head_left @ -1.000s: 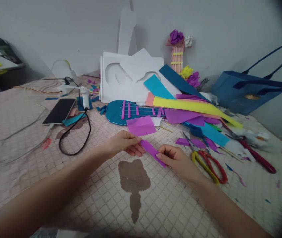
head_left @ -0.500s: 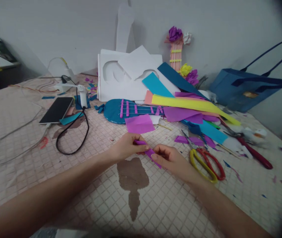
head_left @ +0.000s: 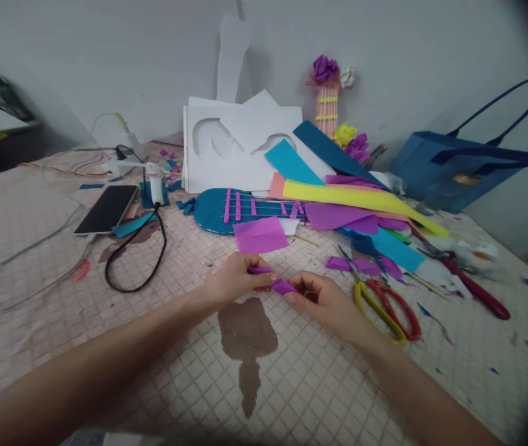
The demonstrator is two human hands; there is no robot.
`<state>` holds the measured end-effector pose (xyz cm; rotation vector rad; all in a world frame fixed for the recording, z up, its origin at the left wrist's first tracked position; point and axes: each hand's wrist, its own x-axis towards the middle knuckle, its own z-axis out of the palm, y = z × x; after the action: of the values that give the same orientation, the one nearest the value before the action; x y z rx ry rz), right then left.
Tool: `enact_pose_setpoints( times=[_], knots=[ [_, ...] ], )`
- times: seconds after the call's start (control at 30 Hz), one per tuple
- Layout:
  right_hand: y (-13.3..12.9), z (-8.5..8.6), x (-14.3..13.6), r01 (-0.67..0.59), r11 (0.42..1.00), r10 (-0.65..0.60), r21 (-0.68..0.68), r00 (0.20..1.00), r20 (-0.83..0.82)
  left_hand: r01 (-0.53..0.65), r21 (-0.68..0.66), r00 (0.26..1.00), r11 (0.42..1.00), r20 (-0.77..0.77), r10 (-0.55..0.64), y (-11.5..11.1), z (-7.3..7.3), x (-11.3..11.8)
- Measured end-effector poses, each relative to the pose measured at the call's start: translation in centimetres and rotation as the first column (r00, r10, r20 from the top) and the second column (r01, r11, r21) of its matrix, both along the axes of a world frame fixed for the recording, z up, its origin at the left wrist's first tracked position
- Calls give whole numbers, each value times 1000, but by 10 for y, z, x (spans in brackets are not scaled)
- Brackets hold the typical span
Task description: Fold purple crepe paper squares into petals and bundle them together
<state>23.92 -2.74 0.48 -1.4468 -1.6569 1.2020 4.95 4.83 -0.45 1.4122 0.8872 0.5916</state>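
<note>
A narrow folded strip of purple paper [head_left: 284,286] runs between my two hands, above the table. My left hand [head_left: 240,272] pinches its left end between thumb and fingers. At the other end, my right hand [head_left: 313,294] is closed on the strip, thumb in front. Just beyond the hands lies a flat purple paper piece [head_left: 261,235]. Behind that is a blue guitar-shaped craft piece [head_left: 212,210] with purple bars and thin strings. Scissors [head_left: 380,303] with yellow and red handles rest to the right of my right hand.
Coloured paper strips [head_left: 352,195] are heaped behind, before white cut-out sheets [head_left: 206,167]. Red-handled pliers [head_left: 478,288] and a blue bag [head_left: 454,167] are at right. A phone [head_left: 108,209] and a black cord loop [head_left: 164,248] lie left. A decorated pink guitar model [head_left: 328,105] leans on the wall.
The strip's right end, which pointed down past my right fingers, is now raised and mostly covered by them. Both hands stay in nearly the same place; the view has shifted slightly.
</note>
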Motion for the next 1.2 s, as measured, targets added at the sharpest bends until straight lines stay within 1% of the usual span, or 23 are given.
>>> enact_pose_setpoints(
  times=[0.17, 0.33, 0.47, 0.6, 0.73, 0.83, 0.93, 1.07, 1.2],
  knots=[
    [2, -5, -3, 48, 998, -47, 31, 999, -8, 21, -41, 999, 999, 30, -20, 0, 2, 1],
    [2, -2, -1, 79, 997, -79, -12, 996, -44, 53, -124, 997, 991, 64, -46, 6, 1, -4],
    [2, -2, 0, 85, 996, -86, -25, 995, -46, 50, -151, 997, 987, 58, -42, 8, 3, -8],
    [2, -4, 1, 72, 997, -72, -7, 997, -31, 54, -119, 998, 991, 45, -49, 9, 7, -9],
    [3, -8, 0, 50, 999, -50, 13, 999, -21, 137, -14, 990, 990, 27, -137, 11, 13, -6],
    [4, -5, 1, 52, 998, -52, 27, 999, -5, 201, 71, 979, 977, -2, -202, 15, 13, -1],
    [2, 3, 8, 74, 996, -75, 41, 997, 23, 260, 88, 966, 962, -22, -259, 21, 13, 7],
    [-1, 13, 32, 131, 988, -137, 78, 988, 74, 320, 77, 947, 944, -39, -317, 26, 13, 26],
    [-3, 14, 61, 209, 967, -229, 144, 964, 136, 333, 82, 943, 939, -26, -332, 30, 13, 55]
  ],
)
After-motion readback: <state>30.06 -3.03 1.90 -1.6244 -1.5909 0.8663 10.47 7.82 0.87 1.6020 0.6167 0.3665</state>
